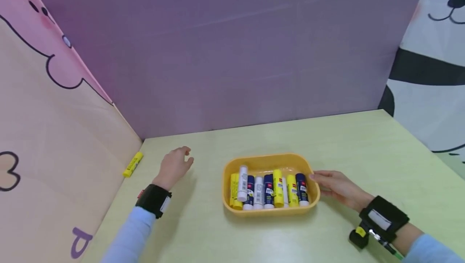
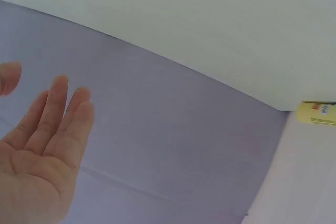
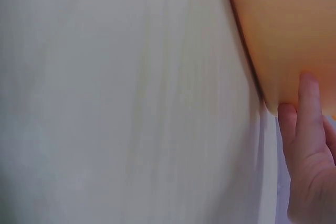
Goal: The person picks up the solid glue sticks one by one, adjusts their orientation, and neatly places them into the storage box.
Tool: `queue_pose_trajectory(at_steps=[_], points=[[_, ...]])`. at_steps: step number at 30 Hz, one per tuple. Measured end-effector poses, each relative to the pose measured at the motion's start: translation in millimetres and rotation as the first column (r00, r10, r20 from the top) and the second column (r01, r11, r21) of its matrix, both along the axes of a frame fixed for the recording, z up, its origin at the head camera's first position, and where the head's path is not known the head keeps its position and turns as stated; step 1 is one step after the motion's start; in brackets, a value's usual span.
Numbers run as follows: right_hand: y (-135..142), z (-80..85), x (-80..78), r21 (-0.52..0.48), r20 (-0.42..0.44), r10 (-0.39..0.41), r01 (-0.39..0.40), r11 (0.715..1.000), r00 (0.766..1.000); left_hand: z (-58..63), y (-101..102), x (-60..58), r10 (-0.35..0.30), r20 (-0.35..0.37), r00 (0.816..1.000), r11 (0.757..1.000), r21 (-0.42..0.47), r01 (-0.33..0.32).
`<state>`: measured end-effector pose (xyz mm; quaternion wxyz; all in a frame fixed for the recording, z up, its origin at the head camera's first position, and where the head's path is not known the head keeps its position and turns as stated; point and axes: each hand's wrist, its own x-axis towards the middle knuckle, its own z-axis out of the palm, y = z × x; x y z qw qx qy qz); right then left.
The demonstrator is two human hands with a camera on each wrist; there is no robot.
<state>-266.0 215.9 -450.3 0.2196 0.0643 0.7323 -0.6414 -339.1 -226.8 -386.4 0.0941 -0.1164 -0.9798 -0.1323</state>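
My left hand (image 1: 174,168) hovers over the left part of the table with nothing in it, its fingers loosely bent and apart in the left wrist view. To its left a yellow glue stick (image 1: 133,164) lies against the side wall. My right hand (image 1: 339,188) holds the right end of a yellow plastic basket (image 1: 268,213), one fingertip at the rim and others against the outer wall (image 3: 283,35). Several glue sticks, yellow, white and navy (image 1: 269,190), stand side by side inside it. A white glue stick (image 1: 242,183) lies on top of the others at the left.
The pale table (image 1: 203,238) meets a purple backdrop (image 1: 232,53) at its far edge. A cartoon-printed panel (image 1: 54,134) rises along the left side, and a panda-printed one (image 1: 428,105) stands on the right. Black bands with cameras circle both wrists.
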Motion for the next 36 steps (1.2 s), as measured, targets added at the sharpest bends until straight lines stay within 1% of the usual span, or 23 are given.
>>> queue_pose_trajectory(at_steps=[3, 10, 14, 17, 20, 23, 26, 30, 33, 36], points=[[0.5, -1.2, -0.4, 0.002, -0.005, 0.001, -0.001, 1.0, 1.0, -4.0, -13.2, -9.2, 0.022, -0.001, 1.0, 1.0, -0.012, -0.022], [0.8, -0.3, -1.8, -0.005, -0.004, -0.003, 0.003, 1.0, 1.0, -12.1, -47.9, -29.6, 0.123, 0.06, 0.991, 0.99, -0.075, -0.118], [-0.3, 2.5, -1.6, 0.001, -0.007, -0.006, 0.006, 1.0, 1.0, -15.5, -71.3, -37.9, 0.152, 0.078, 0.985, 0.985, -0.095, -0.145], [-1.4, 3.9, -1.3, 0.009, -0.007, -0.01, 0.01, 1.0, 1.0, -16.1, -86.8, -40.8, 0.168, 0.112, 0.979, 0.983, -0.092, -0.158], [-2.4, 3.3, -0.7, 0.019, 0.003, -0.02, 0.02, 1.0, 1.0, -16.9, -99.0, -40.4, 0.181, 0.152, 0.972, 0.982, -0.075, -0.172], [-3.4, 0.9, 0.3, 0.027, 0.017, -0.033, 0.033, 0.999, 0.999, -19.0, -110.2, -39.7, 0.186, 0.152, 0.971, 0.982, -0.058, -0.179], [-4.3, -2.3, 1.2, 0.04, 0.027, -0.045, 0.044, 0.998, 0.999, -22.7, -122.2, -41.1, 0.217, 0.128, 0.968, 0.976, -0.055, -0.212], [-4.3, -5.5, 1.9, 0.047, 0.044, -0.057, 0.055, 0.997, 0.997, -28.4, -139.3, -47.3, 0.294, 0.137, 0.946, 0.956, -0.06, -0.288], [-3.6, -5.8, 2.0, 0.043, 0.048, -0.06, 0.058, 0.997, 0.997, -31.7, -150.4, -52.0, 0.342, 0.168, 0.924, 0.94, -0.057, -0.337], [-3.6, -4.7, 1.9, 0.04, 0.044, -0.062, 0.06, 0.997, 0.997, -34.8, -158.8, -53.9, 0.372, 0.186, 0.909, 0.928, -0.06, -0.368]])
